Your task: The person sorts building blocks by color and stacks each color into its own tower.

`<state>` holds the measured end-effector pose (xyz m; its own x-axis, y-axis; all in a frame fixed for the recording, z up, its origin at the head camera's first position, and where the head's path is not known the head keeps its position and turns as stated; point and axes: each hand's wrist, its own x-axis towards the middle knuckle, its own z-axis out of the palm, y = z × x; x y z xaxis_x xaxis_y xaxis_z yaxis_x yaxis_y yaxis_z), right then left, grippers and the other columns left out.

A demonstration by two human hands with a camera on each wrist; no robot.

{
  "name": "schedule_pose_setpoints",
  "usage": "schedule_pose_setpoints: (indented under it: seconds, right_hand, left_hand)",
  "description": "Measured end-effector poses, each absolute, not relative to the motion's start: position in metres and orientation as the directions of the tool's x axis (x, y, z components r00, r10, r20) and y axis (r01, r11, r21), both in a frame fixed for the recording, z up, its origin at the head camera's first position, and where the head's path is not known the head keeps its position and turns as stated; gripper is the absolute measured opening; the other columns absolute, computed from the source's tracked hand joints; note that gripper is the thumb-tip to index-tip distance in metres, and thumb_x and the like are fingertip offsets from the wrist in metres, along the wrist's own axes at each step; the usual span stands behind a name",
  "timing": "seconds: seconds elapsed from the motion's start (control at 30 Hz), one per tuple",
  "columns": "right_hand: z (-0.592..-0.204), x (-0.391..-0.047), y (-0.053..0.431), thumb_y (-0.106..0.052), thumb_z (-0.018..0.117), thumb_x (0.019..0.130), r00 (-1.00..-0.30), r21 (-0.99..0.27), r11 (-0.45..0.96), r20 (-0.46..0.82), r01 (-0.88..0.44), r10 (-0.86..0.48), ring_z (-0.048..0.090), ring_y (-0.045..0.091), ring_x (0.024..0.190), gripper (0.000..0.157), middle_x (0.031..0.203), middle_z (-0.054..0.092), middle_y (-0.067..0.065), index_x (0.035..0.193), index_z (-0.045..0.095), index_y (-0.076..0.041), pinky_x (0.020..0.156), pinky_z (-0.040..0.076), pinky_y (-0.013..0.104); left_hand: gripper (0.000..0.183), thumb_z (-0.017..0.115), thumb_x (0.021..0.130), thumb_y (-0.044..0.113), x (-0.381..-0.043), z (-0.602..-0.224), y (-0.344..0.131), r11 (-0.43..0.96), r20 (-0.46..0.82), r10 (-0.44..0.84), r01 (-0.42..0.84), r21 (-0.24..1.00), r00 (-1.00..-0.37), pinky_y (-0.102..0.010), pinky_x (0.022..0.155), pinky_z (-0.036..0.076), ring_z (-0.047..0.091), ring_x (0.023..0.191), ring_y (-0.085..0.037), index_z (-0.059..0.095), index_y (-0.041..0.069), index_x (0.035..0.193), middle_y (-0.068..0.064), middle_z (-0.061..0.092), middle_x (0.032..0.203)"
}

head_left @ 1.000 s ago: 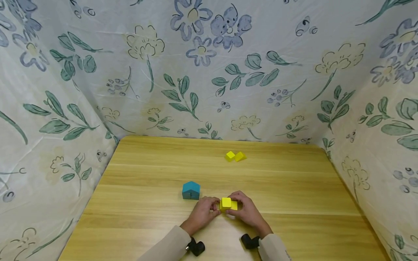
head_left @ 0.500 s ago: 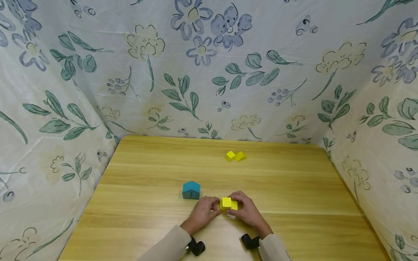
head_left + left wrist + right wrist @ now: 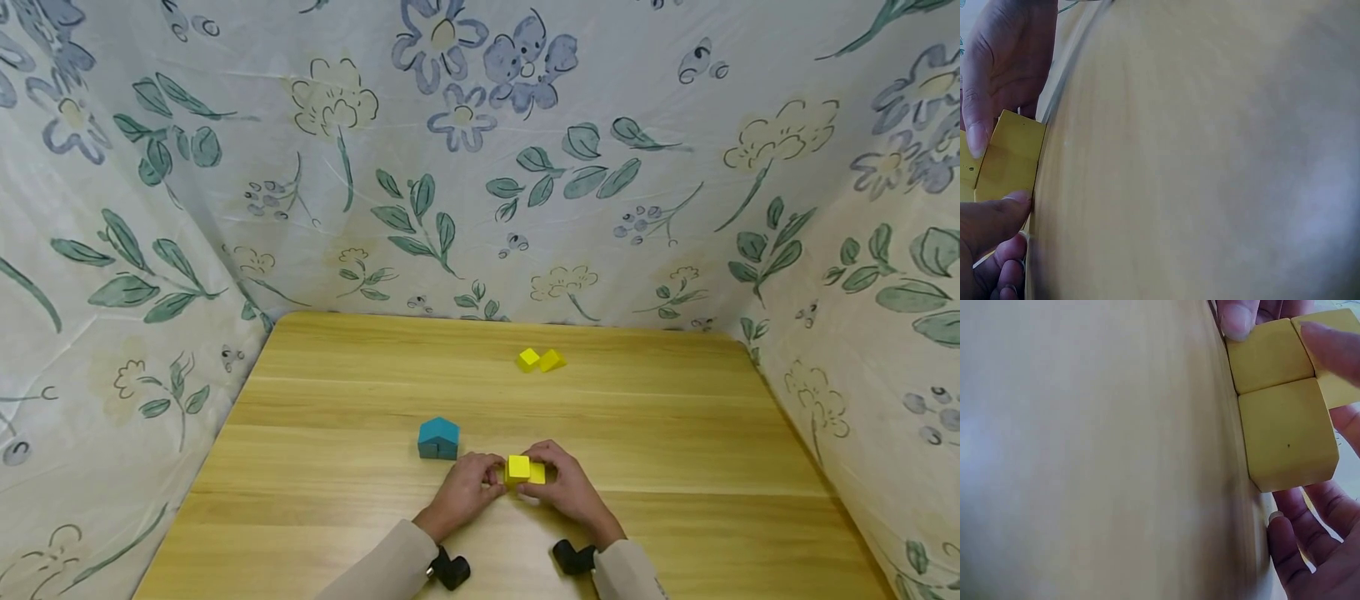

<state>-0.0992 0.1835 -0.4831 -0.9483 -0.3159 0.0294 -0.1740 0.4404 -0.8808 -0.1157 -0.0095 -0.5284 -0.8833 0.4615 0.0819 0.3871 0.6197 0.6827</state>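
Note:
Two yellow blocks stand side by side on the table, and a yellow cube point(image 3: 518, 468) sits on top of them toward the left. My left hand point(image 3: 467, 492) holds the lower left block point(image 3: 1269, 356), its thumb against the near face. My right hand point(image 3: 567, 485) pinches the upper cube, and its thumb point(image 3: 979, 134) lies on that cube's near face. The lower right block point(image 3: 1288, 434) shows its near face in the right wrist view. The fingers on the far side are mostly hidden behind the blocks.
A small house shape of blue blocks point(image 3: 438, 439) stands left of the hands. Farther back, a yellow cube point(image 3: 528, 360) lies beside a yellow triangular block point(image 3: 552, 360). Floral cloth point(image 3: 480, 208) surrounds the wooden table point(image 3: 337, 400) at the back and sides.

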Motion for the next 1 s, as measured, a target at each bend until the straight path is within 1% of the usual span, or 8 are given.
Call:
schedule_pose_setpoints:
  seconds: [0.2, 0.33, 0.43, 0.53, 0.63, 0.73, 0.83, 1.0]
  right_hand:
    - [-0.496, -0.110, 0.204, -0.023, 0.077, 0.071, -0.945, -0.886, 0.440, -0.004, -0.149, -0.328, 0.049, 0.025, 0.101, 0.047, 0.112, 0.055, 0.004, 0.114, 0.060, -0.012, 0.087, 0.037, 0.041]
    - [-0.502, -0.125, 0.228, -0.017, 0.073, 0.076, -0.937, -0.923, 0.368, -0.025, -0.113, -0.349, 0.046, 0.032, 0.107, 0.052, 0.122, 0.053, 0.011, 0.123, 0.053, -0.009, 0.089, 0.036, 0.044]
    - [-0.500, -0.139, 0.241, -0.010, 0.068, 0.080, -0.938, -0.949, 0.308, -0.043, -0.069, -0.343, 0.045, 0.037, 0.108, 0.050, 0.125, 0.049, 0.018, 0.127, 0.049, -0.004, 0.088, 0.039, 0.040]
    - [-0.496, -0.157, 0.245, -0.011, 0.065, 0.083, -0.956, -0.950, 0.310, -0.057, -0.037, -0.288, 0.048, 0.036, 0.102, 0.048, 0.122, 0.049, 0.021, 0.128, 0.048, -0.003, 0.082, 0.043, 0.033]
    - [-0.492, -0.178, 0.243, -0.015, 0.064, 0.085, -0.973, -0.927, 0.376, -0.077, -0.010, -0.216, 0.051, 0.029, 0.094, 0.048, 0.116, 0.051, 0.019, 0.129, 0.048, -0.006, 0.076, 0.045, 0.029]
    - [-0.490, -0.198, 0.238, -0.016, 0.064, 0.085, -0.981, -0.900, 0.435, -0.110, 0.029, -0.161, 0.052, 0.025, 0.088, 0.049, 0.112, 0.053, 0.016, 0.130, 0.047, -0.010, 0.073, 0.046, 0.031]
    - [-0.491, -0.218, 0.234, -0.015, 0.062, 0.086, -0.980, -0.891, 0.450, -0.137, 0.058, -0.147, 0.054, 0.026, 0.084, 0.051, 0.109, 0.053, 0.016, 0.133, 0.043, -0.013, 0.071, 0.047, 0.032]
    - [-0.487, -0.240, 0.228, -0.013, 0.060, 0.088, -0.968, -0.897, 0.437, -0.165, 0.068, -0.187, 0.057, 0.027, 0.084, 0.057, 0.107, 0.053, 0.019, 0.139, 0.035, -0.013, 0.068, 0.047, 0.033]
  left_hand:
    - [0.033, 0.070, 0.079, 0.023, -0.115, -0.528, -0.010, 0.619, 0.068, 0.456, 0.371, 0.692, -0.887, -0.023, 0.069, 0.039, 0.045, 0.071, -0.002, 0.063, 0.009, 0.108, 0.015, 0.051, 0.069]
    - [0.033, 0.070, 0.079, 0.024, -0.115, -0.527, -0.010, 0.623, 0.061, 0.452, 0.364, 0.693, -0.890, -0.023, 0.070, 0.039, 0.046, 0.072, -0.002, 0.063, 0.010, 0.108, 0.016, 0.050, 0.070]
    - [0.033, 0.070, 0.079, 0.024, -0.115, -0.526, -0.010, 0.626, 0.053, 0.451, 0.358, 0.692, -0.891, -0.023, 0.070, 0.039, 0.046, 0.072, -0.002, 0.062, 0.010, 0.108, 0.016, 0.050, 0.070]
    - [0.033, 0.070, 0.079, 0.023, -0.115, -0.526, -0.010, 0.628, 0.051, 0.451, 0.358, 0.691, -0.891, -0.023, 0.070, 0.039, 0.046, 0.072, -0.002, 0.062, 0.010, 0.108, 0.016, 0.049, 0.069]
    - [0.033, 0.070, 0.079, 0.023, -0.115, -0.526, -0.010, 0.629, 0.044, 0.450, 0.352, 0.693, -0.892, -0.023, 0.070, 0.039, 0.046, 0.072, -0.002, 0.062, 0.010, 0.108, 0.016, 0.050, 0.070]
    - [0.034, 0.070, 0.079, 0.023, -0.116, -0.525, -0.011, 0.629, 0.039, 0.452, 0.349, 0.694, -0.891, -0.023, 0.070, 0.039, 0.046, 0.072, -0.002, 0.062, 0.010, 0.109, 0.016, 0.050, 0.070]
    - [0.033, 0.070, 0.079, 0.023, -0.116, -0.525, -0.011, 0.629, 0.040, 0.454, 0.352, 0.694, -0.890, -0.023, 0.069, 0.039, 0.046, 0.072, -0.002, 0.062, 0.010, 0.108, 0.016, 0.050, 0.070]
    - [0.033, 0.070, 0.079, 0.023, -0.116, -0.524, -0.011, 0.627, 0.025, 0.453, 0.338, 0.701, -0.891, -0.022, 0.069, 0.039, 0.045, 0.071, -0.001, 0.062, 0.011, 0.108, 0.017, 0.049, 0.070]
